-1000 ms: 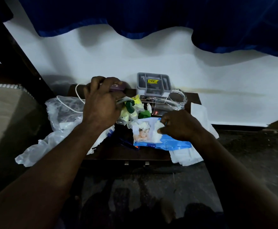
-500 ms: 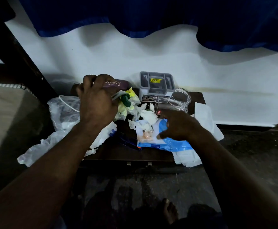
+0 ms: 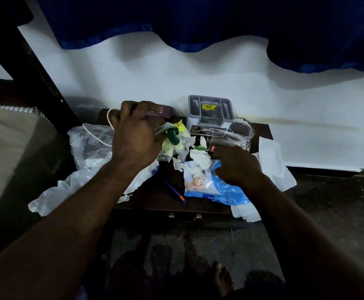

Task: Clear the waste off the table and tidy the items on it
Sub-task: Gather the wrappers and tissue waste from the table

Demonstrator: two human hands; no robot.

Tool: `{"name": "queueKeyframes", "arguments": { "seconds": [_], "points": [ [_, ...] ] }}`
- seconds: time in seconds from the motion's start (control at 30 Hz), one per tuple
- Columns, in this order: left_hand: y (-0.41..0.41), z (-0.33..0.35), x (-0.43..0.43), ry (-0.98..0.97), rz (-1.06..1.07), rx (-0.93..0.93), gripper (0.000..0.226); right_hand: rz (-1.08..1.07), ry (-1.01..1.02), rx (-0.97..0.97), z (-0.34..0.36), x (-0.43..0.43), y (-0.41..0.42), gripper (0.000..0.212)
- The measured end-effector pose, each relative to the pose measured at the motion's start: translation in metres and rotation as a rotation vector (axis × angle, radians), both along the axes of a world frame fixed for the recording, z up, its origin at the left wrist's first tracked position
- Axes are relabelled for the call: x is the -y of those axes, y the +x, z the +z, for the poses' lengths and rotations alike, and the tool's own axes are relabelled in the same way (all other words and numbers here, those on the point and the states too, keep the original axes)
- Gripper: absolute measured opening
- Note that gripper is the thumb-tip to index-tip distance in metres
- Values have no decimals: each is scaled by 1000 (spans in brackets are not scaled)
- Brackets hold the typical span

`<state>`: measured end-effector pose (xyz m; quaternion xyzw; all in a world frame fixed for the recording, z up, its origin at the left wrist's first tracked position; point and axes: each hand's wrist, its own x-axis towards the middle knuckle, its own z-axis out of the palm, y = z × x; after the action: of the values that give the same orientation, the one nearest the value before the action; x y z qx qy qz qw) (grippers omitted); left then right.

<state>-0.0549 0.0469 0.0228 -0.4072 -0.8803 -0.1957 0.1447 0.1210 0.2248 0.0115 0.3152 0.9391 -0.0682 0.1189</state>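
Our left hand (image 3: 137,135) is at the back-left of the counter (image 3: 146,204), fingers curled over a purple case (image 3: 162,111) and gripping it. Our right hand (image 3: 237,165) lies on the blue packet (image 3: 215,191) mid-counter, fingertips by the crumpled tissue (image 3: 200,158); pinching or just pressing, we can't tell. Waste, as we judge it: the tissue, the yellow-green wrapper (image 3: 172,139) just beside the left hand, the packet, and the clear plastic bag (image 3: 90,146) hanging off the counter's left edge. All prob. near weightless, soft and crinkly. The film looks slick and likely springs back open, so we'd bunch it in a fist rather than pinch a corner. The tissue may shed bits, so scoop from under. The clear glass (image 3: 240,133), on its side next to the grey organizer (image 3: 209,111), is the fragile one and may roll: take it round the body, w/ care.
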Motion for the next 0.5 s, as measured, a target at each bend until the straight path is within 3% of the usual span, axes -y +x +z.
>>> {"name": "queueKeyframes", "arguments": {
  "seconds": [0.17,0.5],
  "points": [
    [0,-1,0,8,-11,0,35,-47,28,-22,11,-6,-5,18],
    [0,1,2,7,-21,21,29,5,190,-264,49,-4,-10,11]
  ]
}}
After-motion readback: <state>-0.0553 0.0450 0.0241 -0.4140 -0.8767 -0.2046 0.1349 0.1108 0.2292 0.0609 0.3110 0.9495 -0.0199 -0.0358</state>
